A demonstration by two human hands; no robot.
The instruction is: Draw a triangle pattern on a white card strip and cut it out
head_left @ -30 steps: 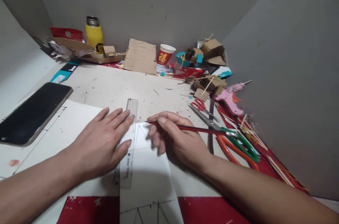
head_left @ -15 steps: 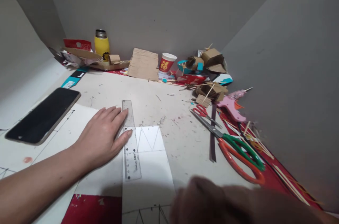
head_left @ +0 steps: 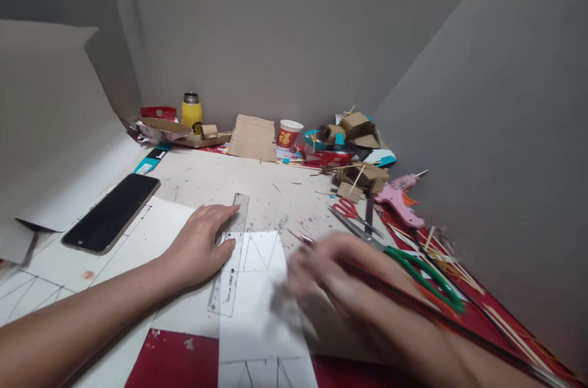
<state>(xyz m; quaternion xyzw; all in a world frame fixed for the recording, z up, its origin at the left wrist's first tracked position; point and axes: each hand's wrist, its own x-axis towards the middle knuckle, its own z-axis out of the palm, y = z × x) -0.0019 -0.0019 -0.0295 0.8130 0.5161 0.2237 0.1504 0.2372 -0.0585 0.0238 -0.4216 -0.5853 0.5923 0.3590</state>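
Observation:
My left hand (head_left: 197, 247) lies with fingers stretched and thumb apart, pressing a clear plastic ruler (head_left: 228, 290). Under part of the ruler is a white paper strip (head_left: 257, 308) bearing pencil-like zigzag lines near its far end and its near end. Above the strip's right side, my right hand (head_left: 321, 272) is closed round a slim pen (head_left: 305, 239), its pointed tip toward the far left. Motion blurs the fingers, and a long dark-red shaft runs back over the forearm. The tip appears clear of the ruler.
A phone (head_left: 113, 213) lies on the left over a larger drawn sheet (head_left: 138, 253). Scissors (head_left: 427, 275), small red-handled scissors (head_left: 348, 208) and a pink glue gun (head_left: 399, 201) lie right. Behind stand a yellow bottle (head_left: 192, 112), cardboard (head_left: 252, 137) and a paper cup (head_left: 289, 134).
My right hand has come up from the bottom edge toward the strip, showing the pen. The ruler now tilts more, its near end further left. The camera view has shifted.

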